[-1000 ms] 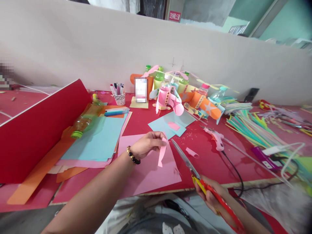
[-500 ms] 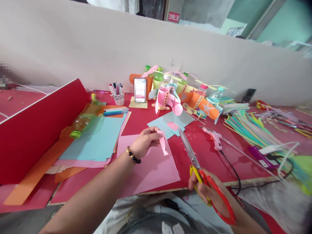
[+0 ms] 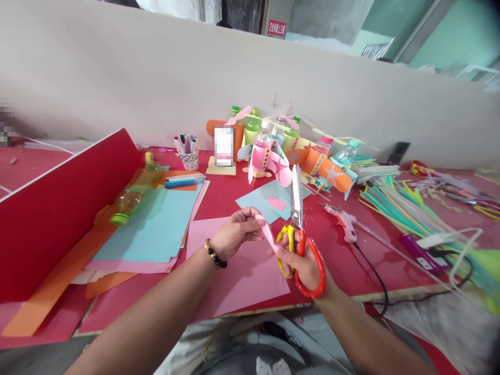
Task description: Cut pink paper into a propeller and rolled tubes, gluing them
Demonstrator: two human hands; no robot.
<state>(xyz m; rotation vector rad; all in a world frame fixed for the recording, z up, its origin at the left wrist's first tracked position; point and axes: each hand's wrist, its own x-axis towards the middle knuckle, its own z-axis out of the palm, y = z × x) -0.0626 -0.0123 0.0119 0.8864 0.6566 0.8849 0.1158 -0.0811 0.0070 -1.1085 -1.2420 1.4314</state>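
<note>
A narrow pink paper strip (image 3: 269,234) stretches between my two hands. Its upper end is pinched by my left hand (image 3: 244,232), which wears a beaded bracelet. The thumb and fingers of my right hand (image 3: 302,263) touch the lower end. Looped over that same hand are scissors (image 3: 297,203) with red and yellow handles, their blades closed and pointing away from me. Under the hands lies a pink paper sheet (image 3: 242,276). Just beyond, a small pink paper piece (image 3: 276,203) rests on light blue paper (image 3: 253,199).
Decorated bottle models (image 3: 269,151) stand along the back wall, beside a phone (image 3: 223,146) and a pen cup (image 3: 189,156). Stacked coloured paper (image 3: 152,224) and a plastic bottle (image 3: 135,192) lie left. To the right are a pink glue gun (image 3: 344,221), its cable and coloured strips (image 3: 402,208).
My right hand has moved up and left with the scissors, which now point more upright. Its fingers have come to the lower end of the paper strip. My left hand has barely moved.
</note>
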